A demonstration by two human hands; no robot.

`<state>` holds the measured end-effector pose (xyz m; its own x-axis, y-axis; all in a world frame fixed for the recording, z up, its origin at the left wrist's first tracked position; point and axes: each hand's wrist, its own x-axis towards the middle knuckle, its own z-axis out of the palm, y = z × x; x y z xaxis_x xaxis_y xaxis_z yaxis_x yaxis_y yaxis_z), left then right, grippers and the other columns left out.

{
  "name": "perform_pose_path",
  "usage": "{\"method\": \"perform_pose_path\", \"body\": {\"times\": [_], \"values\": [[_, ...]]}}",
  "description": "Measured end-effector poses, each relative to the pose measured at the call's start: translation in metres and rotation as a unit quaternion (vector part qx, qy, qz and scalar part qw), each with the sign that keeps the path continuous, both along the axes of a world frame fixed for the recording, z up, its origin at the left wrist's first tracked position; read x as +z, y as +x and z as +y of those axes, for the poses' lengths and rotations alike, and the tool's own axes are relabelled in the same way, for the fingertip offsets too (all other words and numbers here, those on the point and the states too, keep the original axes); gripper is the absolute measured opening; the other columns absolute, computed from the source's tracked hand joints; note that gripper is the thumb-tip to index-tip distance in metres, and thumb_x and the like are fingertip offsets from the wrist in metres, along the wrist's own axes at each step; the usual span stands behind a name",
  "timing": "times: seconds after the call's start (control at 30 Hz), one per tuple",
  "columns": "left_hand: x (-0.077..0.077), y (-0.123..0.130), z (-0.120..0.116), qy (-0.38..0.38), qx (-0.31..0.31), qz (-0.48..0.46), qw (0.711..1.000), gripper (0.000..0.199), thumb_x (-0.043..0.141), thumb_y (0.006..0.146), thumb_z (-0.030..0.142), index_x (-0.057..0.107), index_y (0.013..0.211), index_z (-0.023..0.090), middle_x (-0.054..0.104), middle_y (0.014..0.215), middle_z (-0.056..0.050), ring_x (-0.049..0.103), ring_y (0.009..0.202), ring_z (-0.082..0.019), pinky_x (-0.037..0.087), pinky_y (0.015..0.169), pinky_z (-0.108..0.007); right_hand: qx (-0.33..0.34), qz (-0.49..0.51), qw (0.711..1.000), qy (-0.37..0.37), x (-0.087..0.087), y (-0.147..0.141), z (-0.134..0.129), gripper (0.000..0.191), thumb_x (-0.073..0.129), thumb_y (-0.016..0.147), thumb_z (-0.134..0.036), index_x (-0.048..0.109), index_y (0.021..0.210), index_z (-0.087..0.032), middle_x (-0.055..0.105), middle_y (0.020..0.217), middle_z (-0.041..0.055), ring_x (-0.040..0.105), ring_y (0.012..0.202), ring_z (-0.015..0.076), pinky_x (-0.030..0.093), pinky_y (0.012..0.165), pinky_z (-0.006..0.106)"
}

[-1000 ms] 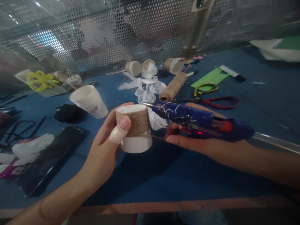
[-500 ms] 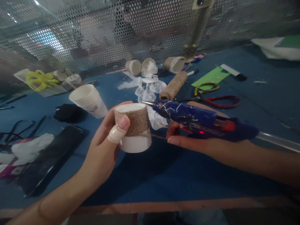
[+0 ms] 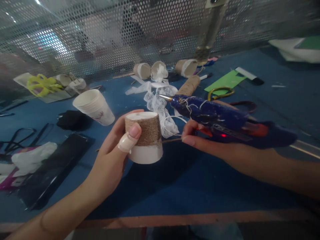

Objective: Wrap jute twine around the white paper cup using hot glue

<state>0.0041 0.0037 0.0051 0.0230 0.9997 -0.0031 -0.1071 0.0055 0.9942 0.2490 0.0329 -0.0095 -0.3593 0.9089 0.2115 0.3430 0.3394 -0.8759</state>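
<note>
A white paper cup (image 3: 146, 154), upside down, has brown twine (image 3: 150, 131) wound round its upper part; its lower band is bare white. My left hand (image 3: 117, 150), with a light bandage on the thumb, is closed round the cup's left side. My right hand (image 3: 200, 138) holds a blue glue gun (image 3: 212, 113), its metal tip pointing left above and right of the cup. Between the right thumb and finger a strand of twine (image 3: 172, 140) is pinched, stretched to the cup. White lace (image 3: 160, 103) lies behind.
Stacked paper cups (image 3: 94, 106) stand at left, near a black pouch (image 3: 72, 120) and a black case (image 3: 55, 171). Behind are twine-wrapped cups (image 3: 142, 70), a twine roll (image 3: 189, 85), yellow-and-red-handled scissors (image 3: 221, 92), green paper (image 3: 225, 81) and a perforated metal panel (image 3: 100, 40).
The glue gun and my right hand have moved right, and the gun's tip is now higher and farther from the cup. The cup has shifted slightly right with my left hand.
</note>
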Motion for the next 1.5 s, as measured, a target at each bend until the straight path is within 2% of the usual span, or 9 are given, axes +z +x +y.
{"method": "perform_pose_path", "body": {"times": [0.17, 0.3, 0.47, 0.63, 0.77, 0.93, 1.2, 1.37, 1.5], "values": [[-0.001, -0.001, 0.0, -0.012, 0.0, 0.013, 1.0, 0.038, 0.069, 0.086, 0.055, 0.072, 0.118, 0.035, 0.074, 0.115, 0.0, 0.068, 0.099, -0.019, 0.054, 0.073, -0.022, -0.009, 0.055, 0.998, 0.007, 0.004, -0.004, -0.002, 0.017, 0.08, 0.081, -0.021, 0.067, 0.089, -0.028, 0.07, 0.092, -0.0078, 0.062, 0.077, 0.0089, 0.054, 0.08, 0.018], [-0.002, -0.002, 0.001, -0.01, -0.005, 0.015, 1.0, 0.037, 0.069, 0.087, 0.055, 0.072, 0.117, 0.034, 0.074, 0.112, 0.001, 0.066, 0.1, -0.018, 0.053, 0.076, -0.022, -0.02, 0.045, 0.998, 0.035, 0.008, -0.007, -0.002, 0.013, 0.082, 0.08, -0.028, 0.069, 0.084, -0.028, 0.068, 0.088, -0.007, 0.063, 0.081, 0.0089, 0.056, 0.08, 0.016], [-0.002, -0.002, 0.0, -0.016, -0.013, 0.013, 1.0, 0.037, 0.069, 0.086, 0.055, 0.072, 0.118, 0.037, 0.073, 0.119, 0.003, 0.066, 0.095, -0.016, 0.053, 0.071, -0.02, -0.027, 0.036, 0.998, 0.048, 0.009, -0.009, 0.0, 0.011, 0.079, 0.082, -0.034, 0.071, 0.078, -0.028, 0.067, 0.088, -0.0048, 0.067, 0.082, 0.011, 0.06, 0.078, 0.02], [-0.002, -0.003, 0.0, -0.02, -0.017, 0.009, 1.0, 0.039, 0.07, 0.085, 0.058, 0.072, 0.118, 0.038, 0.073, 0.118, 0.002, 0.067, 0.1, -0.019, 0.054, 0.071, -0.022, -0.053, 0.056, 0.997, 0.028, 0.006, -0.011, 0.0, 0.013, 0.082, 0.078, -0.035, 0.07, 0.082, -0.03, 0.07, 0.086, -0.0057, 0.07, 0.079, 0.0137, 0.063, 0.075, 0.025], [-0.003, -0.003, 0.001, -0.014, -0.021, 0.013, 1.0, 0.04, 0.068, 0.086, 0.057, 0.071, 0.12, 0.037, 0.072, 0.118, 0.002, 0.067, 0.102, -0.021, 0.054, 0.072, -0.024, -0.057, 0.057, 0.996, 0.026, 0.005, -0.012, 0.001, 0.016, 0.082, 0.077, -0.038, 0.069, 0.082, -0.031, 0.071, 0.084, -0.0067, 0.07, 0.078, 0.0138, 0.062, 0.074, 0.026], [-0.001, -0.005, 0.0, -0.01, -0.029, 0.018, 0.999, 0.04, 0.065, 0.088, 0.056, 0.069, 0.122, 0.035, 0.072, 0.116, 0.0, 0.066, 0.101, -0.023, 0.055, 0.076, -0.028, -0.051, 0.052, 0.997, 0.022, 0.01, -0.013, 0.0, 0.01, 0.081, 0.078, -0.031, 0.071, 0.08, -0.03, 0.069, 0.086, -0.0052, 0.07, 0.082, 0.0159, 0.062, 0.073, 0.028], [-0.003, -0.004, -0.003, -0.002, -0.038, 0.022, 0.999, 0.034, 0.062, 0.093, 0.051, 0.07, 0.122, 0.035, 0.073, 0.116, 0.001, 0.064, 0.11, -0.021, 0.052, 0.086, -0.027, -0.051, 0.06, 0.997, 0.019, 0.01, -0.012, 0.0, 0.017, 0.085, 0.074, -0.03, 0.069, 0.08, -0.028, 0.069, 0.085, -0.0055, 0.068, 0.079, 0.0152, 0.059, 0.075, 0.028], [-0.001, -0.005, -0.004, 0.005, -0.045, 0.04, 0.998, 0.035, 0.06, 0.094, 0.051, 0.068, 0.125, 0.037, 0.072, 0.118, 0.001, 0.063, 0.115, -0.024, 0.052, 0.087, -0.028, -0.044, 0.041, 0.998, 0.015, 0.009, -0.008, -0.001, 0.019, 0.084, 0.074, -0.025, 0.067, 0.081, -0.027, 0.069, 0.085, -0.0053, 0.068, 0.08, 0.0148, 0.058, 0.074, 0.027], [0.001, -0.004, -0.006, 0.003, -0.066, 0.039, 0.997, 0.033, 0.061, 0.094, 0.05, 0.068, 0.124, 0.037, 0.071, 0.12, 0.001, 0.064, 0.114, -0.024, 0.054, 0.085, -0.028, -0.052, 0.053, 0.997, 0.014, 0.008, -0.01, -0.003, 0.021, 0.083, 0.077, -0.03, 0.063, 0.084, -0.028, 0.068, 0.084, -0.0062, 0.068, 0.079, 0.0139, 0.06, 0.075, 0.027]]}}
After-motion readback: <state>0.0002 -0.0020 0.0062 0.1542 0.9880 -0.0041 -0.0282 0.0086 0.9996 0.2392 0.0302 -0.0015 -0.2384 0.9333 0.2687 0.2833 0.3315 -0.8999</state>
